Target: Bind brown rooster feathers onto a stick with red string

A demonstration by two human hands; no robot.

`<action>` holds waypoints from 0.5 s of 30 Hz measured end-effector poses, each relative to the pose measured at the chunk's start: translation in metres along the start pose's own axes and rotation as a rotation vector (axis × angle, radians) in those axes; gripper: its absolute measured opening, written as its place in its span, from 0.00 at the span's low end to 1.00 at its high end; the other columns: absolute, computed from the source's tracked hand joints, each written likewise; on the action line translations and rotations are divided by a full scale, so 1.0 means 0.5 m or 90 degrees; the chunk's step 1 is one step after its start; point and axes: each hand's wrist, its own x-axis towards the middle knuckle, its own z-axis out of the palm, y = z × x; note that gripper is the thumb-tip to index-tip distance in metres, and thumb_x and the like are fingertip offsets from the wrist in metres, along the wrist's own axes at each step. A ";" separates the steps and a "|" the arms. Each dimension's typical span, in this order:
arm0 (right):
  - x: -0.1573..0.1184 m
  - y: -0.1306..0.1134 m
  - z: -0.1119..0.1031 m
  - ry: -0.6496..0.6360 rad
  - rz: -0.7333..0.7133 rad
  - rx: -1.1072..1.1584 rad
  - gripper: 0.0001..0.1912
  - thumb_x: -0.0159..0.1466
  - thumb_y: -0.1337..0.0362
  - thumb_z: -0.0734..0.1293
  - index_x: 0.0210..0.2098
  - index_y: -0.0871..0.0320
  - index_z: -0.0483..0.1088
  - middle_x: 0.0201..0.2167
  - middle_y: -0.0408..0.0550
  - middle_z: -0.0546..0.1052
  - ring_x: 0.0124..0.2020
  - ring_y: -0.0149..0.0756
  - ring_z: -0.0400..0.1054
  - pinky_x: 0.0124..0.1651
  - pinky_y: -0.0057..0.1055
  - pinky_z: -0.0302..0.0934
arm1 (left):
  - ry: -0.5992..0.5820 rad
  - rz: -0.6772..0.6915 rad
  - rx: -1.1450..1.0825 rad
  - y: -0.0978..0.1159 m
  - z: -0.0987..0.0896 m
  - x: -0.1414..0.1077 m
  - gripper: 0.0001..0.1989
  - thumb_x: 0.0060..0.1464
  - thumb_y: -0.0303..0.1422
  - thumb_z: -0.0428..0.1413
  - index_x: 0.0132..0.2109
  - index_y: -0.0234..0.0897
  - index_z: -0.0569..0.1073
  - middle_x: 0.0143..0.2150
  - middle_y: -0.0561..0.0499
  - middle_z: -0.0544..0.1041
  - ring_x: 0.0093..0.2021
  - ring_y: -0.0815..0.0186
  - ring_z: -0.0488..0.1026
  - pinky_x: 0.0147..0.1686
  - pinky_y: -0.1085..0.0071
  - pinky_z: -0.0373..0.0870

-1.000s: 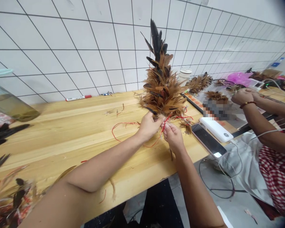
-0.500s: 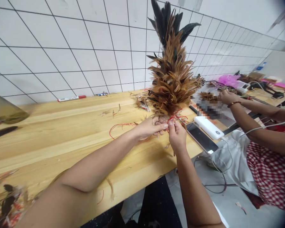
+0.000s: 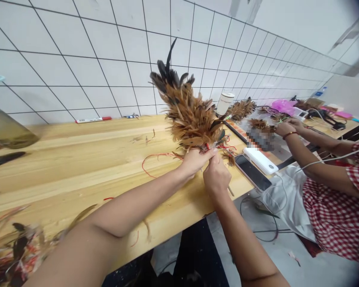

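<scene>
"How do you hold the feather bundle (image 3: 191, 115)?"

"My left hand (image 3: 196, 161) is closed around its low end, with the thumb laid across. The bundle stands up from this hand, leaning to the left, its dark tips highest. I think I grip it low so that the feathers are not crushed and the bound end is steady."

"And your right hand (image 3: 215, 175)?"

"It is curled nearly into a fist, touching the left thumb. What it pinches inside, I cannot tell; the fingers hide it. A thin stick (image 3: 231, 191) comes out below it, probably the handle of the bundle."

"Where is the red thread (image 3: 143, 165)?"

"Some red shows at the left fingertips. A loop lies on the table (image 3: 122, 139), to the left of my hands, perhaps loose so that it does not pull. I cannot see whether it is one piece."

"What is at the other side?"

"Right of my right hand, the phone (image 3: 253, 173) lies beside the white power bank (image 3: 260, 160), near the table edge, perhaps to be out of the way of my arms."
</scene>
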 end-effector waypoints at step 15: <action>0.046 0.083 -0.078 -0.643 0.134 0.989 0.22 0.61 0.47 0.64 0.41 0.60 0.72 0.33 0.49 0.74 0.34 0.33 0.67 0.27 0.24 0.58 | -0.260 -0.068 -0.029 -0.009 -0.077 0.036 0.18 0.46 0.45 0.60 0.29 0.31 0.73 0.22 0.50 0.71 0.21 0.72 0.64 0.21 0.75 0.61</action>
